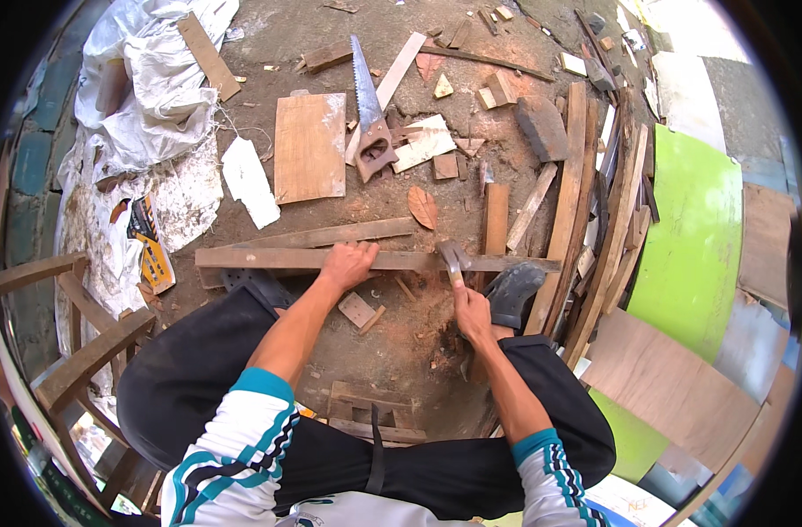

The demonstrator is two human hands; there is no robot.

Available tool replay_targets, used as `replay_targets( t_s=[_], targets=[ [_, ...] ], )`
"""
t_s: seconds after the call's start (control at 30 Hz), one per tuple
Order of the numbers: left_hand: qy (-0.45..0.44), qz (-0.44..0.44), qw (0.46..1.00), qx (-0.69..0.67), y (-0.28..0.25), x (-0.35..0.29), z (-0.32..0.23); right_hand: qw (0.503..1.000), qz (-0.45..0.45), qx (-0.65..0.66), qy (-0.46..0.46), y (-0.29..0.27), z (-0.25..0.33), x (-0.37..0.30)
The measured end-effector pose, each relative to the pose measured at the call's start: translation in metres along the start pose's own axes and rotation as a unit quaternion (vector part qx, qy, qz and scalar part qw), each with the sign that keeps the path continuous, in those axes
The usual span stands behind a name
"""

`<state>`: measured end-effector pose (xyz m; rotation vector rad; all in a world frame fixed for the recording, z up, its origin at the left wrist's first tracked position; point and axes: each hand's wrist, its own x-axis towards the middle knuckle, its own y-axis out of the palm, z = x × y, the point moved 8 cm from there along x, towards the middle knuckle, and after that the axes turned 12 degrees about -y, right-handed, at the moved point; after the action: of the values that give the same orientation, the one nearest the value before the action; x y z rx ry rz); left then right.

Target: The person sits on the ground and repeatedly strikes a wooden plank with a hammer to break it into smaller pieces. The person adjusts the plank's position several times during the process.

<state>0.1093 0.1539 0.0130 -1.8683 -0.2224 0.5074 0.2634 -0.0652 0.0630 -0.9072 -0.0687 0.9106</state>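
Observation:
A long wooden batten (278,258) lies crosswise in front of me, between my two shoes. My left hand (350,263) is closed over it near its middle. In my right hand (473,312) is the handle of a claw hammer; its metal head (453,256) is at the batten, right of my left hand. Whether the head touches the wood, I cannot tell. A second strip of wood (330,235) lies just beyond the batten. Below it, between my legs, sits a small wood block (357,310). A dry brown leaf (423,207) rests beyond the hammer.
Farther off lie a handsaw (371,123), a square wooden board (310,147) and a dark stone block (540,128). Long planks (566,211) are piled at right beside a green panel (695,237). White sacking (146,97) and a wooden frame (93,351) stand left.

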Motion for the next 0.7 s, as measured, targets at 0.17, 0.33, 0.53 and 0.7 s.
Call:
replay_targets(
  t_s=[0.17, 0.33, 0.53, 0.7],
  targets=[
    [-0.006, 0.01, 1.0, 0.001, -0.002, 0.003, 0.002, 0.968, -0.133, 0.203, 0.066, 0.008, 0.013, -0.007],
    [-0.017, 0.013, 1.0, 0.005, 0.004, 0.004, 0.008, 0.919, -0.018, 0.281, 0.275, 0.047, 0.02, -0.021],
    [0.002, -0.023, 1.0, 0.013, 0.002, 0.004, 0.006, 0.882, -0.16, 0.393, 0.205, 0.015, 0.031, -0.017],
    [-0.007, 0.014, 1.0, 0.01, -0.001, 0.013, 0.007, 0.932, 0.023, 0.228, 0.28, 0.032, 0.034, 0.004]
  ],
)
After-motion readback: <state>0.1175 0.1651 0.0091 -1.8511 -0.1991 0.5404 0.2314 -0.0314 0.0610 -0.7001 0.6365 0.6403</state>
